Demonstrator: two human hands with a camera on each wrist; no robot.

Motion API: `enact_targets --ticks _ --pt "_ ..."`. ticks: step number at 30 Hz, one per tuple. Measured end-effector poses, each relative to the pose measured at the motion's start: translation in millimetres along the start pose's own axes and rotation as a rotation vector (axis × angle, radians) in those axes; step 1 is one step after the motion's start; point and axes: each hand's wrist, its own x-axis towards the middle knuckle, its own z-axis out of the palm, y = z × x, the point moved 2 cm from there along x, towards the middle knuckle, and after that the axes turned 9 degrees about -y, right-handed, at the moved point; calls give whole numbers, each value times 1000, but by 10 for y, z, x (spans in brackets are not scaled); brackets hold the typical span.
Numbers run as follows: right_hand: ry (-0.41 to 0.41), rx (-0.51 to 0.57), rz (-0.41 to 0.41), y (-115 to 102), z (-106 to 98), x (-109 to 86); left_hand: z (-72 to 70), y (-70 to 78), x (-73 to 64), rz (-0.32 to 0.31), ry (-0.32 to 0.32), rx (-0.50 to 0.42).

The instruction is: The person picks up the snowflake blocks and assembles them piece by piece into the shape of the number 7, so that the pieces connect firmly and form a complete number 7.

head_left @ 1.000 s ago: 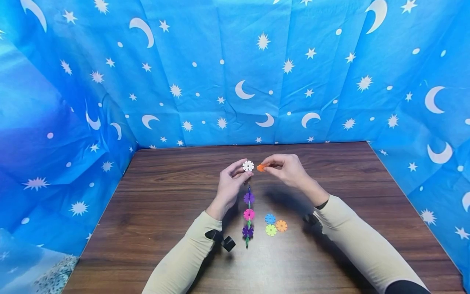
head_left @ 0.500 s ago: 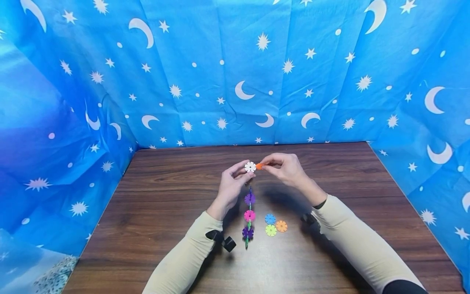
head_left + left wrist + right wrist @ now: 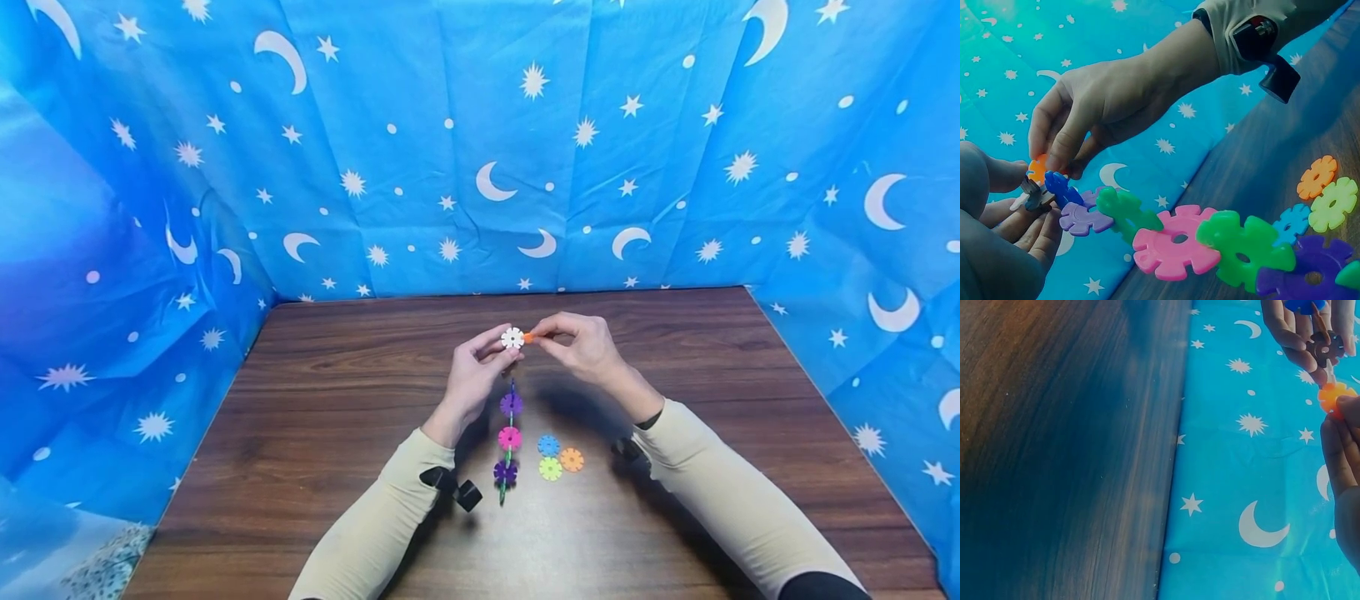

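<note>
Above the table's far part, my left hand holds the upper end of a chain of notched plastic flower discs, by a white disc. My right hand pinches an orange disc between thumb and fingers, its edge against the white disc's right side. How deep the notches sit in each other is too small to tell. In the right wrist view a brown disc shows beside the left fingers. Below hang blue, purple, green and pink discs, and more.
Right of the chain, a blue disc, a yellow-green disc and an orange disc lie close together on the brown wooden table. A blue cloth with moons and stars stands around the table's back and sides.
The gap between the white and orange discs has closed: my left hand has shifted slightly right with the chain, and the orange disc slightly left to meet it. The loose discs lie as before.
</note>
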Motion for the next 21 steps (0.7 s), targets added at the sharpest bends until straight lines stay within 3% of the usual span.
enact_targets --ticks 17,21 --pt "43 -94 -131 50 40 -39 20 -25 16 -8 29 41" --pt "46 -100 -127 47 51 -44 25 -34 17 -3 31 40"
